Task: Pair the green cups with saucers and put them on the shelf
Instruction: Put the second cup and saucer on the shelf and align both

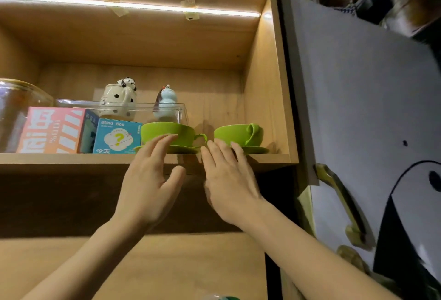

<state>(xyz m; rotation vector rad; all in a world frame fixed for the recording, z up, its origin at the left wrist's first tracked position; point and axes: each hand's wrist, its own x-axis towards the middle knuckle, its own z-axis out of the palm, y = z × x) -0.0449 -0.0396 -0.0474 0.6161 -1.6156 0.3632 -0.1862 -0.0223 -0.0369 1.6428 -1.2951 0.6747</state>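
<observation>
Two green cups stand on green saucers at the front edge of the wooden shelf (71,159). The left cup (171,132) sits on its saucer (183,149), just beside the blue "Blind Box" carton (117,136), and its handle points right. The right cup (238,134) sits on its saucer (256,150), near the right wall of the shelf, with a small free gap to it. Between the two cups there is a narrow gap.

The left hand (148,185) is raised before the left cup, fingers straight and slightly spread; the fingertips overlap the cup, but I cannot tell if they touch. The right hand (229,180) is before the right saucer, fingers straight, loosely apart, holding nothing.
</observation>
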